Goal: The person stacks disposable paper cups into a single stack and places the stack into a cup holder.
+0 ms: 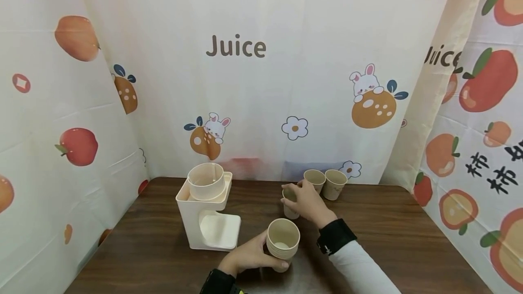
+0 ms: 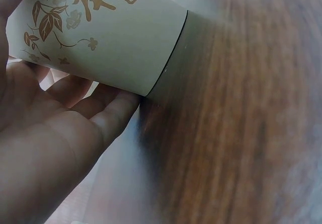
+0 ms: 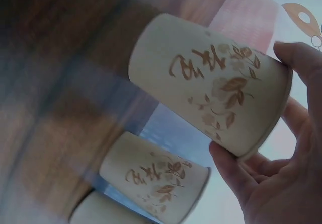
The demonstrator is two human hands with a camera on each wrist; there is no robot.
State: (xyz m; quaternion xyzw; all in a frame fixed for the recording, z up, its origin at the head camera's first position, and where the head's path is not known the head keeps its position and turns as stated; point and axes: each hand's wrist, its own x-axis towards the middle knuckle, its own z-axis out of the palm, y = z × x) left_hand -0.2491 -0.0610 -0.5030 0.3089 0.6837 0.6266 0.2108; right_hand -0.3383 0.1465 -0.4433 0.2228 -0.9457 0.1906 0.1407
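Observation:
Near the table's front, my left hand (image 1: pixel 250 255) holds a nested stack of beige paper cups (image 1: pixel 282 251), mouths up. In the left wrist view, fingers wrap the lowest paper cup (image 2: pixel 121 48), whose side carries brown leaves and lettering; its base is against or very near the wood. Farther back, my right hand (image 1: pixel 311 202) pinches a single paper cup (image 1: pixel 291 213) by its rim. That printed paper cup (image 3: pixel 201 78) fills the middle of the right wrist view, thumb and fingers at its rim. Two more paper cups, one (image 1: pixel 315 178) partly behind the hand and one (image 1: pixel 334 187) beside it, stand upright.
A cream-coloured appliance (image 1: pixel 189 221) with a round open top and a flat lower platform stands left of the hands. The dark wooden table (image 1: pixel 147 244) ends at a fruit-printed curtain (image 1: pixel 245 90), which also hangs at both sides.

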